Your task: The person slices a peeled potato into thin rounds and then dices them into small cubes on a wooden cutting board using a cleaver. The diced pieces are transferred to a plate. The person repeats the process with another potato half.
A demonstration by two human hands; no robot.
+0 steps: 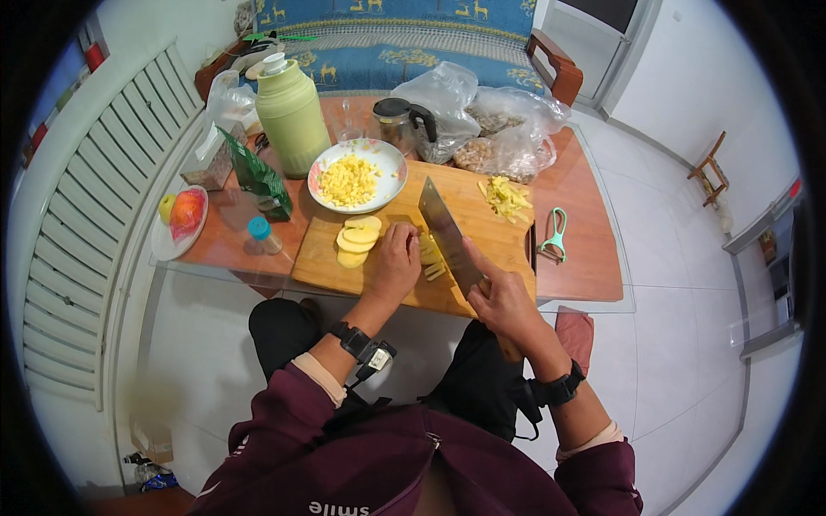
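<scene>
My right hand [506,300] grips the wooden handle of a cleaver [445,226], its broad blade raised at a slant over a wooden cutting board [335,277]. Beneath my left hand [400,255], whose curled fingers press on the board, lie pale yellow strips [433,261], apparently potato, beside the blade. Overlapping oval potato slices [355,240] rest left of that hand. Shreds [506,198] are heaped at the board's far right. A floral-rimmed plate [390,190] holds small yellow diced pieces [348,180] and touches the board's far left corner.
Right of the board lies a green peeler [556,235]. Behind it are plastic bags [510,138] and a lidded jug [395,122]. A green thermos [293,122], a foil packet [258,177], a blue-capped shaker [263,233] and a fruit plate [171,244] stand to the left.
</scene>
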